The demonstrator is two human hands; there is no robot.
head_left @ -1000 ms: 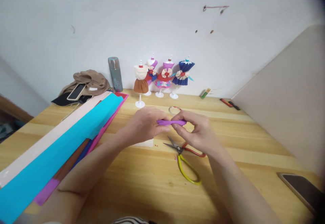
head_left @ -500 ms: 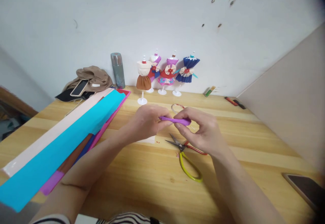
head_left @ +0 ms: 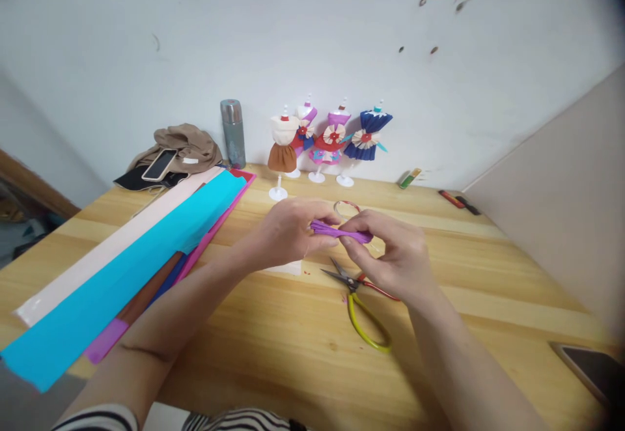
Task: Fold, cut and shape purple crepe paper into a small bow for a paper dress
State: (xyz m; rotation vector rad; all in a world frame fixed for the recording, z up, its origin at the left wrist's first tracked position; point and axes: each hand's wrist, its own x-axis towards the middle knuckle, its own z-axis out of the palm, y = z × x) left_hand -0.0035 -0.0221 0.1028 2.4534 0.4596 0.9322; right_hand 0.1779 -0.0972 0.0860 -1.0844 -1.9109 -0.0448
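Observation:
A small strip of pleated purple crepe paper (head_left: 328,228) is held up above the middle of the table, narrow at its centre and fanned at both ends. My right hand (head_left: 395,252) pinches it near the centre and right end between thumb and fingers. Around its left end curl the thumb and forefinger of my left hand (head_left: 288,236); how firmly they press is unclear. Just below my hands lie scissors (head_left: 351,281), blades parted, with one yellow and one red handle. A ring of thin wire or cord (head_left: 346,208) rests behind my fingers.
Long folded crepe sheets, turquoise (head_left: 146,268) on top, lie at left. Four small dress stands, one in brown and cream (head_left: 282,151), line the wall beside a flask (head_left: 233,135). A phone (head_left: 160,165) lies on brown cloth (head_left: 188,144); a dark-screened device (head_left: 586,369) is at right.
My left thumb and forefinger have parted a little, and the left end of the purple paper shows more fanned. The whole view has shifted slightly.

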